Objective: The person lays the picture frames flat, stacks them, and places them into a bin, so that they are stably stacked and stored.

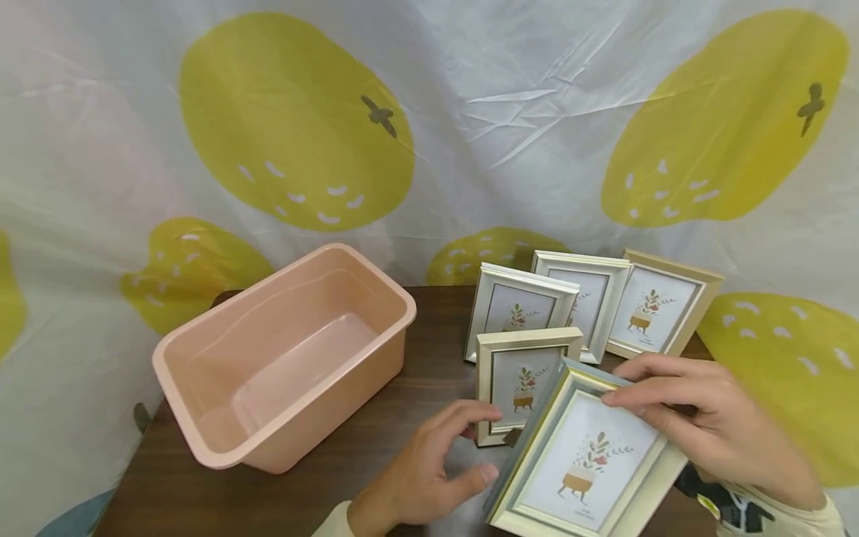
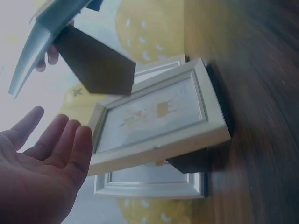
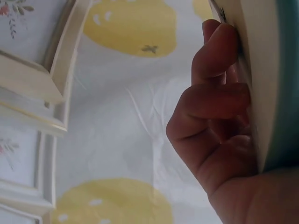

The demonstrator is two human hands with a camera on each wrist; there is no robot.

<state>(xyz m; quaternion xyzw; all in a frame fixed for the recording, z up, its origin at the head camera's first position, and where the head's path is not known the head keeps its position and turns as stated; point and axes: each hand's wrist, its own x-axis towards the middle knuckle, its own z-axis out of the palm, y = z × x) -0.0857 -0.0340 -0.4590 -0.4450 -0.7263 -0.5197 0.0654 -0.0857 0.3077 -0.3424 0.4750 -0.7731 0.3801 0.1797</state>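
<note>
My right hand (image 1: 711, 418) grips the upper right edge of a picture frame (image 1: 590, 470) with a cream border and blue-grey sides, tilted and raised off the tabletop. It shows a potted plant print; its brown easel stand (image 2: 100, 65) juts out behind in the left wrist view. Curled fingers (image 3: 215, 102) press the cream edge in the right wrist view. My left hand (image 1: 429, 466) is empty, thumb and fingers spread beside the held frame's left side. Just beyond its fingertips stands a cream picture frame (image 1: 570, 339), also shown in the left wrist view.
Behind stand two white picture frames (image 1: 526, 277) and a tan-edged frame (image 1: 701, 298), all upright. A pink plastic bin (image 1: 362, 388) sits at the left of the dark wooden table (image 1: 436, 380). A curtain (image 1: 470, 179) with yellow fruit prints hangs behind.
</note>
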